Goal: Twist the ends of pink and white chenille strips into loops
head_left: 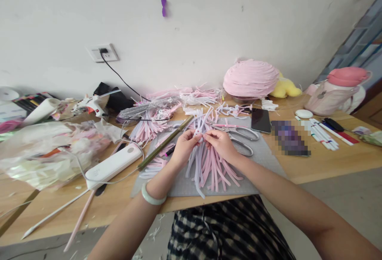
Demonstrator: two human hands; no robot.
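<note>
My left hand (pixel 186 144) is closed in a pinch on a pale lavender pipe cleaner (pixel 197 132), bent into a small loop. From the other side, my right hand (pixel 221 142) pinches the same piece, thumb and forefinger nearly meeting the left ones. Its exact shape is partly covered by my fingers. Below both hands, loose pink pipe cleaners (pixel 214 168) and lavender ones fan out on a grey cutting mat (pixel 265 176). Scissors with grey handles (pixel 246 133) lie just right of my right hand, blades partly hidden. An olive-green stick (pixel 162 145) slants beside my left hand.
Behind lie bagged pipe cleaners (pixel 155 106) and a pink wrapped dome (pixel 250 79). At right are a black phone (pixel 260 120), markers (pixel 324 134) and a pink-lidded jug (pixel 332 92). A white corded device (pixel 115 165) and plastic bag (pixel 53 152) occupy the left.
</note>
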